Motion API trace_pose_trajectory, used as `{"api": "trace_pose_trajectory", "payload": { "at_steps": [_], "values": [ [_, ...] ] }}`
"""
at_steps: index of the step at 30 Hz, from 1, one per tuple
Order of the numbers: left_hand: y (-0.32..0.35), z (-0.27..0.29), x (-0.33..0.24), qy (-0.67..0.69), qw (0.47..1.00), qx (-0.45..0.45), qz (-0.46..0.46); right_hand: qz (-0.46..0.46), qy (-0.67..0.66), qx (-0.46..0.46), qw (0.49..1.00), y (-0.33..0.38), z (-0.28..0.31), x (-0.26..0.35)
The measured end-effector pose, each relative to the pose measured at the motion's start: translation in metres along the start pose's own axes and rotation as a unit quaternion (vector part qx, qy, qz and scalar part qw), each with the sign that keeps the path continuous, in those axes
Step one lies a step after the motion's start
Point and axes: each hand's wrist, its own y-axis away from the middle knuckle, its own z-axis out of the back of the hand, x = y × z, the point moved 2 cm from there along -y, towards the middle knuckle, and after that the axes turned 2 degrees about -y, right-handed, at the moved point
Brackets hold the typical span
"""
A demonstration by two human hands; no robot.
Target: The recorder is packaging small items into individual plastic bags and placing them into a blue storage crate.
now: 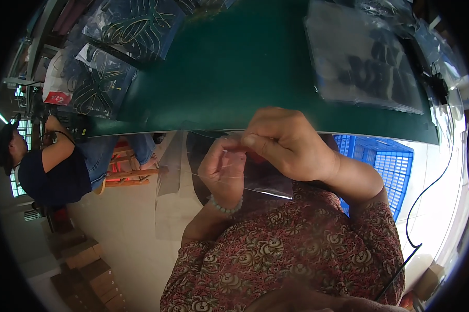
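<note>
Just in front of the table's near edge, both my hands are close together at a clear plastic bag [170, 177]. The thin film hangs left of and over my left hand [225, 169], and a bright edge of it shows below the hands. My left fingers are curled, seen through the film, with a beaded bracelet [225, 207] at the wrist. My right hand [292, 145] is closed, thumb and forefinger pinched beside the left fingertips. Whatever small part lies in that pinch is too hidden to make out.
The green table [234, 67] bears bagged cords [102, 78] at left and a stack of clear bags [364, 62] at right. A blue plastic crate [393, 166] stands below, right. A seated person [52, 161] works at left, near brown cartons [94, 275]. A black cable [427, 192] hangs right.
</note>
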Motion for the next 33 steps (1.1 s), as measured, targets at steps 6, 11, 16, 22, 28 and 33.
{"api": "trace_pose_trajectory", "payload": {
  "at_steps": [6, 11, 16, 22, 28, 33],
  "values": [
    [-0.004, 0.002, 0.001, 0.002, 0.999, 0.008, 0.049, 0.047, -0.049, 0.020, 0.997, 0.005, 0.004, -0.005],
    [-0.002, -0.006, 0.003, 0.040, 0.993, 0.057, 0.094, -0.051, -0.134, 0.020, 0.989, 0.014, 0.005, -0.017],
    [0.003, -0.010, 0.007, 0.005, 0.993, 0.075, 0.092, -0.105, -0.160, 0.021, 0.981, 0.019, 0.006, -0.013],
    [0.004, -0.025, -0.001, 0.004, 0.989, 0.102, 0.107, -0.213, -0.270, 0.016, 0.939, 0.020, 0.001, -0.020],
    [0.009, -0.023, 0.007, -0.020, 0.987, 0.120, 0.103, -0.204, -0.290, -0.024, 0.935, 0.031, -0.001, -0.025],
    [0.011, -0.025, 0.012, -0.025, 0.986, 0.126, 0.103, -0.168, -0.285, -0.053, 0.942, 0.040, -0.004, -0.034]
  ]
}}
